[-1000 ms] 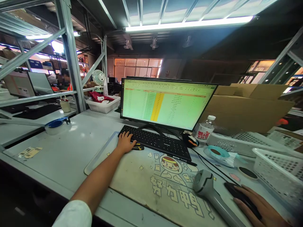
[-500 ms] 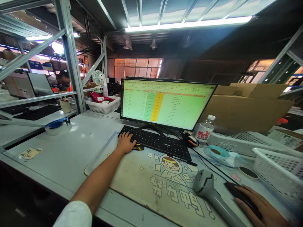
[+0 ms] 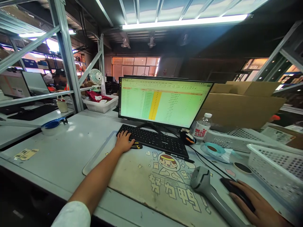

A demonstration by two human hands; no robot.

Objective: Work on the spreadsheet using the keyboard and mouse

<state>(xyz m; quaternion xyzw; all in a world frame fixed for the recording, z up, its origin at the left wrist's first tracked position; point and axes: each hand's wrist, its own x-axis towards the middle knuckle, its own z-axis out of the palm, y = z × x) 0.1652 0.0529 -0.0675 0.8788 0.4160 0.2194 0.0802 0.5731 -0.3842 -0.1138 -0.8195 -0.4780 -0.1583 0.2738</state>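
Note:
My left hand (image 3: 123, 142) rests on the left end of a black keyboard (image 3: 153, 142), fingers spread over the keys and holding nothing. My right hand (image 3: 258, 206) lies curved over a black mouse (image 3: 233, 190) at the lower right. Between the two hands, a grey barcode scanner (image 3: 208, 190) lies on a printed desk mat (image 3: 161, 186). Behind the keyboard a monitor (image 3: 161, 102) shows a green and yellow spreadsheet.
Right of the monitor stand a water bottle (image 3: 201, 127), a label roll (image 3: 213, 149), white baskets (image 3: 274, 165) and a cardboard box (image 3: 241, 104). A tape roll (image 3: 50, 126) sits at left by a metal rack post (image 3: 66, 60). Another person (image 3: 60, 80) sits far left behind it.
The view has shifted slightly, so everything sits a little lower-left in frame. Both hands stay where they were, on keyboard and mouse.

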